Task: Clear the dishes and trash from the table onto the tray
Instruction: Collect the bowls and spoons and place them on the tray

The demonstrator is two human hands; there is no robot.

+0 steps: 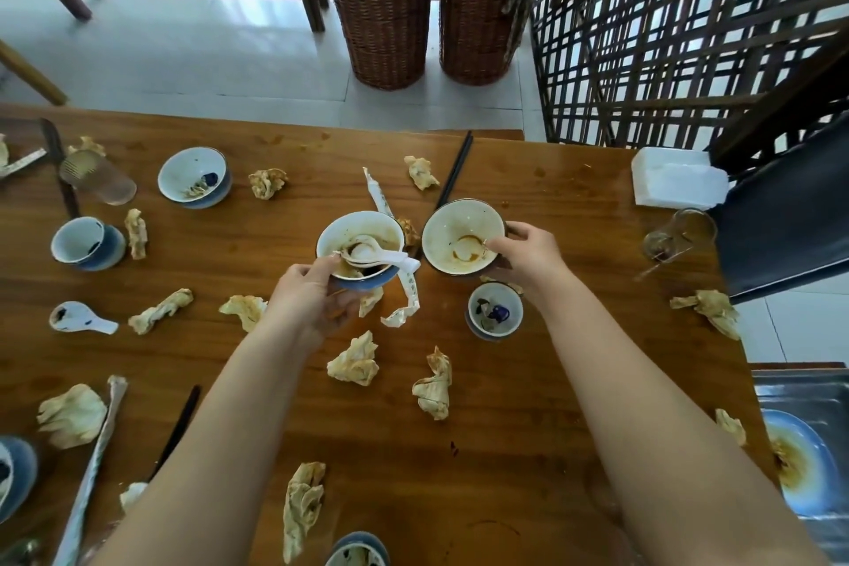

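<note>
Hands gathering bowls mid-table
Your left hand [317,292] grips the spoon bowl [360,250], right hand [526,255] the stained bowl [459,234]; next, probably stack them.

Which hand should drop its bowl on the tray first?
Right. The right hand grips the stained bowl, and the tray sits past the right edge of the table, on its side. The left hand, gripping the spoon bowl, would reach across.

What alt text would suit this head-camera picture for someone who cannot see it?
The left hand grips a blue bowl holding a white spoon and the right hand grips a sauce-stained bowl, at a messy wooden table. Crumpled napkins, other bowls and chopsticks lie scattered around; a metal tray with a plate sits at the right edge.
</note>
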